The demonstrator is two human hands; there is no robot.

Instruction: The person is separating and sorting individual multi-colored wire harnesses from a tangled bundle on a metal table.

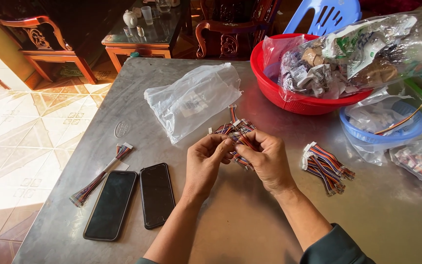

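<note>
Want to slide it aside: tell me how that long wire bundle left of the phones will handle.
The long wire bundle is thin, slightly curved and fanned at one end, so probably floppy and light. Pushed, it would likely bend rather than slide whole on the metal table.

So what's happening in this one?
A person at a grey metal table has both hands on a bundle of multicoloured wire harnesses, the left hand and right hand pinching it between the fingertips just above the tabletop. A finished-looking pile of similar harnesses lies to the right, and one long harness lies to the left beside two dark phones. A clear plastic bag sits behind, with a red basin full of bagged parts further back.
</note>
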